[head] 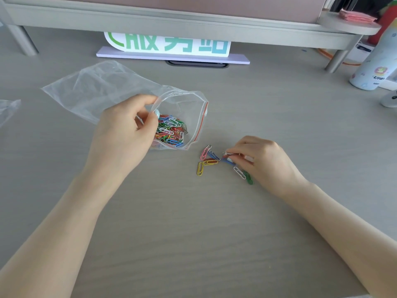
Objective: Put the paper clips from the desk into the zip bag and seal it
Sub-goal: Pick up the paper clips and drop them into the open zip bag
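Note:
A clear zip bag with a red seal line lies on the grey desk, its mouth open toward the right. Many coloured paper clips sit heaped inside near the mouth. My left hand pinches the near edge of the bag's mouth and holds it open. Several loose paper clips lie on the desk to the right of the bag, with a white and a green one closer to me. My right hand pinches a few clips between thumb and fingertips just above the desk.
A monitor riser spans the back of the desk, with a white sign with green characters beneath it. A patterned bottle stands at the far right. Another bit of clear plastic shows at the left edge.

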Motion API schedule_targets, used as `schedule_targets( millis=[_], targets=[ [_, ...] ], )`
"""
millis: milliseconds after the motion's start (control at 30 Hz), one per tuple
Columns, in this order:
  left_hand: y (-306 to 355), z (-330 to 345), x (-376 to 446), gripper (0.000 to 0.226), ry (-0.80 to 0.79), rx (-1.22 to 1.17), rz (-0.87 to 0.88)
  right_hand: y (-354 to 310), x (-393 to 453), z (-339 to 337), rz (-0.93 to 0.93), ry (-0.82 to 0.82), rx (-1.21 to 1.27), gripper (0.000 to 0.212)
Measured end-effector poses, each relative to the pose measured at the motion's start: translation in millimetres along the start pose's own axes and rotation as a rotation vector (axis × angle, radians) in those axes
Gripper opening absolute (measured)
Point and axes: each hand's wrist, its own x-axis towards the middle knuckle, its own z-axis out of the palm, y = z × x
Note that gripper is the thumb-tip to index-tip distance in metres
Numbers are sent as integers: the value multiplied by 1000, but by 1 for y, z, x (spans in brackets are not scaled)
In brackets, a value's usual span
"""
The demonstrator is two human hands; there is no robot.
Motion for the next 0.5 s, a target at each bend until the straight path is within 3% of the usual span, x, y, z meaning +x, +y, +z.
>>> schedule_targets(
  millis=[100,267,500],
  targets=[
    [0,0,0,25,-3,-9,-5,-1,1,-1,83,34,119,11],
    [1,-1,-1,24,-8,-19,-5,-7,14,-8,322,60,500,21],
    [0,-1,0,26,11,-18,-9,-47,63,8,222,-21,580,9]
  ],
)
